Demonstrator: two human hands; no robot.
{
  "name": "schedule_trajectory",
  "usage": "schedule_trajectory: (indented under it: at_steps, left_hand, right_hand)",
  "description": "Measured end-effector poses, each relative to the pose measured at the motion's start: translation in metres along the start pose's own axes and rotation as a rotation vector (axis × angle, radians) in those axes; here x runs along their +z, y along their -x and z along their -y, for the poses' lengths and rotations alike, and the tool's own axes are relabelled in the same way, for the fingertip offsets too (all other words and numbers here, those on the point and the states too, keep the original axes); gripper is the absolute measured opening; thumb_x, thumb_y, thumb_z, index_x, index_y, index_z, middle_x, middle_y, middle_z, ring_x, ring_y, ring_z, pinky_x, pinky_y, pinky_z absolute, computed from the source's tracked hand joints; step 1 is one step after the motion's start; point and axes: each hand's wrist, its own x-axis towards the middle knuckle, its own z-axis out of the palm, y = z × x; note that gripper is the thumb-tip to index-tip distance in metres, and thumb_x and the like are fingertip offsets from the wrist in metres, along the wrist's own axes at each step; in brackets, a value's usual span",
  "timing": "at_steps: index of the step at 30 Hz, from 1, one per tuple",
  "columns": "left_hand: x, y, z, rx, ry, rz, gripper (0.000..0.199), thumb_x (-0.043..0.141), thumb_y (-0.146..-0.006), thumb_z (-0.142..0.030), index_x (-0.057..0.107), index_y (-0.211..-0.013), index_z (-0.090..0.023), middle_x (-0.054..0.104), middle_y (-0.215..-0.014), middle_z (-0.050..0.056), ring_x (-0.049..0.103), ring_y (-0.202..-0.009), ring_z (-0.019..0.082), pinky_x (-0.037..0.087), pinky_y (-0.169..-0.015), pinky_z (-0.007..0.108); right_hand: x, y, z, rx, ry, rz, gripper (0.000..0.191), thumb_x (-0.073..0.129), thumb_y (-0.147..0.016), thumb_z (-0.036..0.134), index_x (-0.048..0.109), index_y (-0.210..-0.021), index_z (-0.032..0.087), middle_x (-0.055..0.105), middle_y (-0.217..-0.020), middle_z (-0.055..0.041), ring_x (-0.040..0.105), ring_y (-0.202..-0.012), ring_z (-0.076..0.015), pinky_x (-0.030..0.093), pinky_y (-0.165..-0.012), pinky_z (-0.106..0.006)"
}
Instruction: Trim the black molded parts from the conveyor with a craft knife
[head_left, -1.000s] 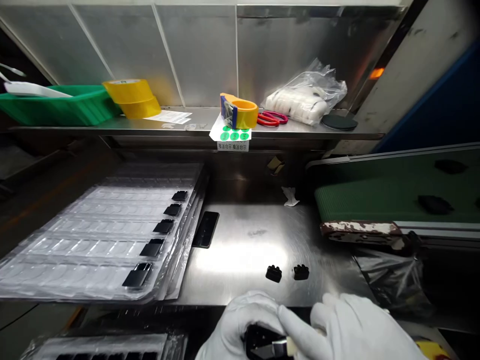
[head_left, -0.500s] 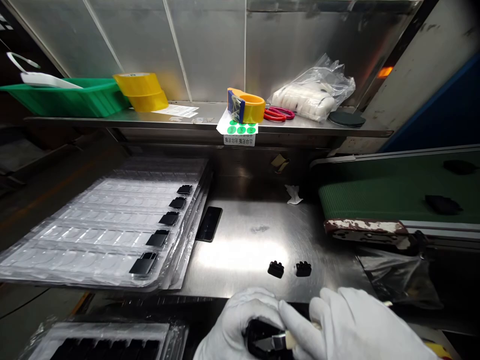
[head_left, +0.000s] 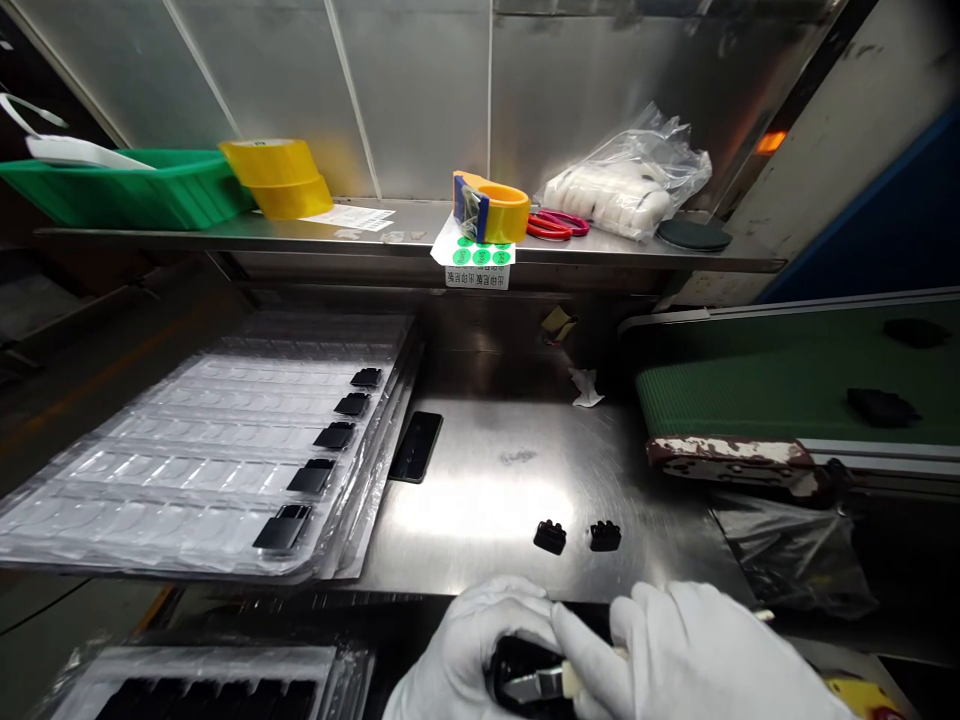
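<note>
Both hands wear white gloves at the bottom of the view. My left hand (head_left: 471, 650) is wrapped round a black part (head_left: 517, 655). In my right hand (head_left: 675, 645) is a knife-like tool (head_left: 536, 685) with a metal blade and a pale handle, its blade against the inside of the black part. Two small black pieces (head_left: 550, 537) (head_left: 605, 536) lie on the steel table (head_left: 480, 570) just beyond my hands. The lower edge of the held part is cut off by the frame.
A clear tray (head_left: 187, 480) with several black parts is at left, beside a phone (head_left: 416, 447). Another filled tray (head_left: 315, 665) sits below. A green conveyor (head_left: 750, 370) stands at right. The shelf (head_left: 360, 242) holds tape, scissors (head_left: 551, 226) and a green basket (head_left: 150, 195).
The view has shifted very slightly. My right hand has moved a little to the left with the tool, while my left hand keeps its hold on the black part.
</note>
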Motion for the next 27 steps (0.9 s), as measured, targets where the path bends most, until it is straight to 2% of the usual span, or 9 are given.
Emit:
schedule_trajectory:
  at_steps: [7,11,14,16,19,21,22,24,27]
  left_hand:
    - [0.008,0.014,0.008,-0.099,-0.135,-0.125,0.036,0.079,-0.073,-0.037,0.064,-0.104,-0.030,0.073,-0.094,-0.006,0.065,-0.104,0.014,0.036,-0.106,0.019]
    - [0.009,0.007,0.018,-0.074,-0.043,-0.007,0.036,0.078,-0.071,-0.045,0.067,-0.096,-0.022,0.075,-0.086,0.000,0.071,-0.080,0.017,0.041,-0.106,0.032]
    - [0.010,0.004,0.024,-0.153,-0.003,-0.023,0.034,0.076,-0.073,-0.046,0.067,-0.093,-0.020,0.074,-0.078,0.000,0.069,-0.070,0.016,0.037,-0.109,0.041]
    - [0.011,0.006,0.025,-0.127,0.026,-0.012,0.031,0.080,-0.071,-0.036,0.066,-0.095,-0.022,0.073,-0.078,-0.002,0.068,-0.069,0.015,0.036,-0.109,0.039]
    - [0.009,0.009,0.026,-0.165,0.108,0.023,0.036,0.085,-0.064,-0.027,0.068,-0.095,-0.023,0.074,-0.090,0.000,0.068,-0.082,0.018,0.042,-0.099,0.035]
    - [0.004,0.011,0.028,-0.415,0.177,-0.048,0.033,0.086,-0.062,-0.029,0.070,-0.090,-0.019,0.072,-0.088,0.004,0.065,-0.082,0.020,0.047,-0.085,0.032]
    - [0.002,0.013,0.030,-0.573,0.203,-0.105,0.032,0.085,-0.063,-0.030,0.069,-0.086,-0.016,0.069,-0.084,0.004,0.063,-0.078,0.019,0.047,-0.077,0.030]
    - [-0.001,0.017,0.038,-0.817,0.261,-0.216,0.029,0.081,-0.067,-0.034,0.065,-0.080,-0.014,0.063,-0.075,0.002,0.057,-0.071,0.016,0.044,-0.067,0.027]
    - [0.001,0.025,0.054,-0.943,0.464,-0.270,0.033,0.073,-0.075,-0.043,0.064,-0.077,-0.012,0.062,-0.076,0.004,0.057,-0.074,0.017,0.045,-0.071,0.029]
  right_hand:
    - [0.026,0.005,0.004,0.121,-0.100,-0.032,0.032,0.044,-0.092,0.051,0.054,-0.107,0.024,0.050,-0.047,0.0036,0.043,-0.033,-0.0159,0.008,-0.044,-0.035]
    - [0.036,0.006,0.007,0.158,-0.137,-0.004,0.031,0.049,-0.091,0.049,0.055,-0.108,0.024,0.054,-0.050,0.0039,0.043,-0.038,-0.0123,0.018,-0.041,-0.027]
    - [0.032,0.001,0.004,0.163,-0.195,0.043,0.032,0.054,-0.088,0.047,0.060,-0.109,0.024,0.060,-0.053,0.0014,0.047,-0.039,-0.0130,0.019,-0.040,-0.024]
    - [0.024,-0.002,-0.004,0.185,-0.374,0.140,0.029,0.055,-0.087,0.046,0.065,-0.105,0.026,0.062,-0.054,0.0005,0.049,-0.040,-0.0139,0.019,-0.038,-0.023]
    - [0.022,0.001,-0.026,0.246,-0.996,0.353,0.024,0.050,-0.093,0.043,0.069,-0.100,0.032,0.069,-0.069,0.0031,0.060,-0.055,-0.0133,0.034,-0.043,-0.019]
    - [0.046,0.010,-0.039,0.336,-1.388,0.414,0.029,0.045,-0.095,0.043,0.071,-0.098,0.031,0.072,-0.081,0.0043,0.065,-0.071,-0.0144,0.046,-0.060,-0.020]
    - [0.067,0.015,-0.043,0.494,-1.427,0.337,0.031,0.046,-0.094,0.044,0.072,-0.093,0.027,0.071,-0.081,0.0028,0.065,-0.074,-0.0162,0.047,-0.064,-0.023]
    - [0.124,0.027,-0.049,0.854,-1.290,0.204,0.037,0.047,-0.091,0.047,0.073,-0.091,0.022,0.072,-0.078,-0.0021,0.065,-0.072,-0.0207,0.049,-0.066,-0.029]
    - [0.207,0.040,-0.053,1.087,-1.162,0.083,0.040,0.041,-0.094,0.039,0.071,-0.104,0.015,0.073,-0.099,-0.0118,0.066,-0.096,-0.0260,0.049,-0.088,-0.039]
